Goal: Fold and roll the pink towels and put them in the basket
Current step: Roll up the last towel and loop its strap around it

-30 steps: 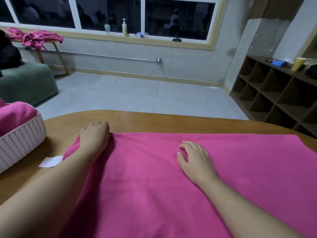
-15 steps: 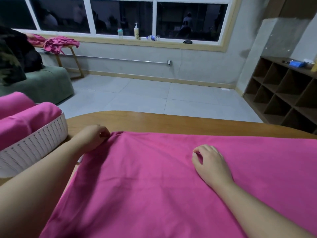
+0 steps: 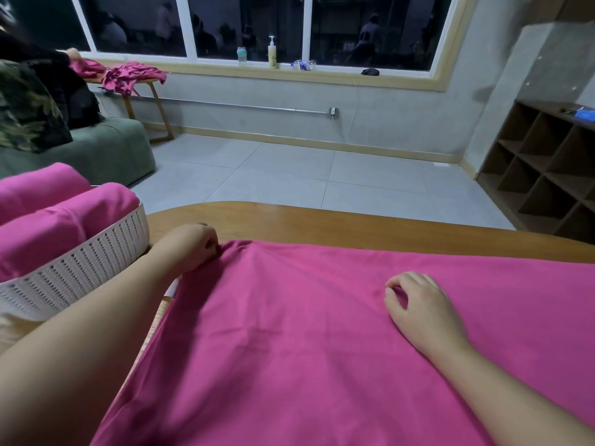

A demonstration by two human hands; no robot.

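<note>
A pink towel (image 3: pixel 289 342) lies spread flat over the wooden table (image 3: pixel 354 226). My left hand (image 3: pixel 193 244) grips the towel's far left corner, fingers curled into the cloth, which puckers toward it. My right hand (image 3: pixel 418 304) lies on the towel's middle with fingers curled, pinching a small bit of fabric between thumb and fingertips. A white perforated basket (image 3: pixel 80 268) stands at the table's left, holding two rolled pink towels (image 3: pixel 58 226).
A green sofa (image 3: pixel 106 152) with a person seated on it is at far left. A small wooden stand (image 3: pixel 154 101) carries more pink cloth (image 3: pixel 128 75). Brown cube shelves (image 3: pixel 547 175) line the right wall. Bottles stand on the window sill (image 3: pixel 272 54).
Both hands went from lying flat on the towel to curling and taking hold of the cloth. The view swung left, bringing more of the basket into sight.
</note>
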